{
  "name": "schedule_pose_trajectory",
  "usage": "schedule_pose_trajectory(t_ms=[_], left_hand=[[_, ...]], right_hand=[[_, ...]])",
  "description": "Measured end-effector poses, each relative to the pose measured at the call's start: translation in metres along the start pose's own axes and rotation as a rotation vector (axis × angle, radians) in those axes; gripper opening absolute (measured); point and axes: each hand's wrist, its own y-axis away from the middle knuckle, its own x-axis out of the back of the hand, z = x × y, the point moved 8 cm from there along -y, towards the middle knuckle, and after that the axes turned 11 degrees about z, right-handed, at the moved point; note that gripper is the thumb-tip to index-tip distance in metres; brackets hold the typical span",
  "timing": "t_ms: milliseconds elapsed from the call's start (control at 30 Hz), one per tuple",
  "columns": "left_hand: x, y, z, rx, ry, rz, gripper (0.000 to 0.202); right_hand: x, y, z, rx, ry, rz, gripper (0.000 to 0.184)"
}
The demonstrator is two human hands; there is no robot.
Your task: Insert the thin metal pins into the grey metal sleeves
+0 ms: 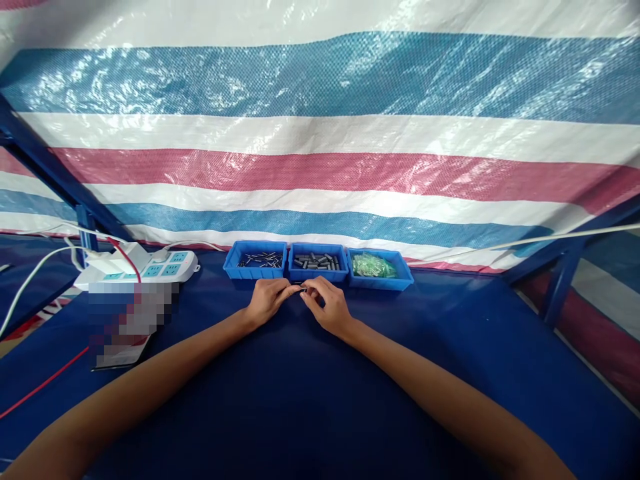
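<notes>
My left hand (269,301) and my right hand (327,305) meet just in front of the middle blue bin (319,275). Their fingertips pinch together around a small dark piece (303,289), mostly covered by the fingers, so its kind cannot be made out. Short dark grey cylinders (317,261) fill the middle bin. To its left, a second blue bin (254,273) holds thin metal pins (263,259). On the right stands a third blue bin (383,283) with small translucent green pieces (373,265) inside.
A white power strip (173,267) with plugs and cables lies at the left. Before it is a flat dark-edged object (123,353), partly blurred out. A red cable (50,380) crosses the table's left side. Striped sheeting (320,173) hangs behind the blue table (320,400), between blue metal posts.
</notes>
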Motion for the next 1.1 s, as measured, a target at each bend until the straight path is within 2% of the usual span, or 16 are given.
schedule_pose_trajectory(t_ms=[67,233,333,467,567,633,767,900,1000,1100], left_hand=[[0.000,0.001,0.000,-0.014,0.001,-0.007,0.044],[-0.001,0.004,0.002,0.017,0.103,-0.012,0.022],[0.004,-0.001,0.006,0.030,0.118,0.007,0.020],[0.036,-0.031,0.003,0.068,-0.041,0.160,0.028],[0.064,-0.058,-0.006,0.051,-0.250,0.254,0.036],[0.072,-0.068,-0.017,0.046,-0.360,0.242,0.037],[0.070,-0.072,-0.040,0.046,-0.495,0.152,0.036],[0.060,-0.069,-0.052,0.079,-0.613,0.048,0.029],[0.057,-0.068,-0.049,0.122,-0.663,0.024,0.022],[0.054,-0.063,-0.036,0.169,-0.560,0.086,0.024]], right_hand=[[-0.001,0.000,-0.001,0.012,0.004,-0.012,0.019],[0.000,0.000,0.002,0.007,0.043,0.011,0.026],[-0.002,0.000,0.005,-0.016,0.067,-0.007,0.031],[0.004,-0.001,0.014,-0.089,0.180,0.059,0.027],[0.001,0.000,0.020,-0.115,0.273,0.027,0.017],[-0.002,0.001,0.024,-0.125,0.329,-0.017,0.020],[-0.008,0.003,0.026,-0.103,0.391,-0.087,0.023],[-0.011,0.004,0.026,-0.092,0.399,-0.133,0.019],[-0.012,0.003,0.024,-0.075,0.388,-0.145,0.014],[-0.014,0.003,0.021,-0.046,0.368,-0.160,0.013]])
